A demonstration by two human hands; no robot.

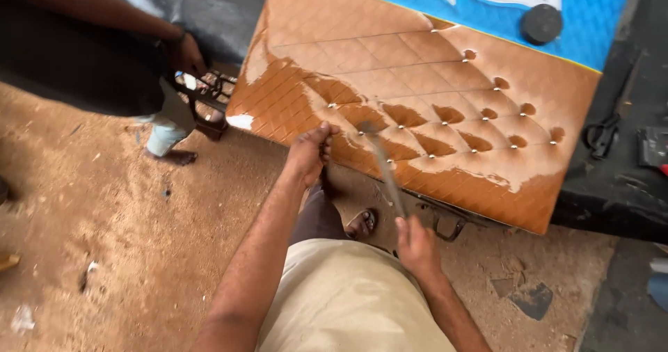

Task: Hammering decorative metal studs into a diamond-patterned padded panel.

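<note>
A large tufted panel covered in shiny brown quilted leatherette (417, 88), studded with metal buttons, lies tilted on a dark stand. My left hand (309, 154) pinches the covering at the panel's near edge. My right hand (416, 244) grips the handle of a long thin tool (383, 164), blurred with motion, whose tip reaches the covering close to my left hand. My sandalled foot (362, 223) shows below the panel.
Another person in dark clothes stands at upper left, one hand (186, 53) on the panel's far corner. A black round object (541, 24) rests on the blue printed sheet (591, 11). Black scissors (602, 135) lie on the dark surface at right. Sandy floor below.
</note>
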